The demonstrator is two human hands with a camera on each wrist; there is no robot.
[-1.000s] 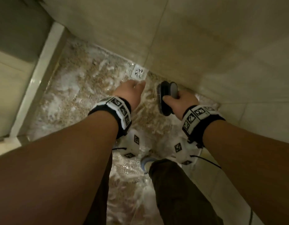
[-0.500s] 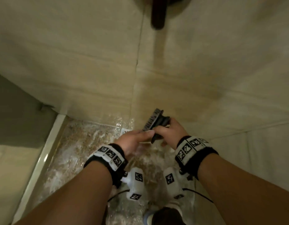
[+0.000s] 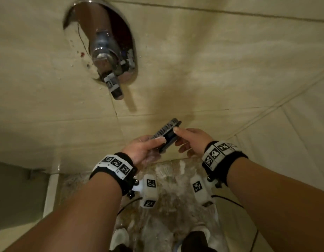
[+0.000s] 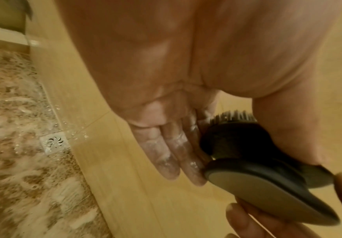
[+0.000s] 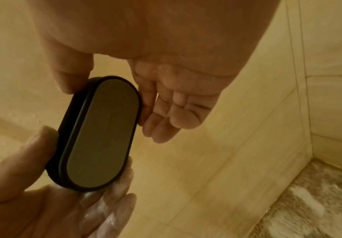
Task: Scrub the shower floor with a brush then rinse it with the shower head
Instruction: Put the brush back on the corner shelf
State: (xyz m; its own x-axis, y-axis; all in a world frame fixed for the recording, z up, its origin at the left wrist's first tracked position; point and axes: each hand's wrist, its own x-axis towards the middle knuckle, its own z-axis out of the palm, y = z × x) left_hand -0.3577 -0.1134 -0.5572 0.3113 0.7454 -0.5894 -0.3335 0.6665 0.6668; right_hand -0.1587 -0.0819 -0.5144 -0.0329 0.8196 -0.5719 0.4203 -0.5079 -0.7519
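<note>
Head view: my left hand [image 3: 145, 149] and right hand [image 3: 192, 140] both pinch the brush [image 3: 166, 134]. I'd firm the left grip before the right lets go; soapy fingers slip.

brush [image 3: 166, 136]: dark matt plastic body, smooth grey oval cap, stiff dark bristles
shower floor [image 3: 175, 193]: speckled brown stone, wet, streaked with white foam
wall [image 3: 212, 70]: smooth beige tile, faint sheen
faucet [image 3: 103, 51]: glossy chrome metal, water-spotted
drain [image 4: 54, 142]: white slotted cover
left hand [image 3: 143, 150]: wet, soapy skin
</note>
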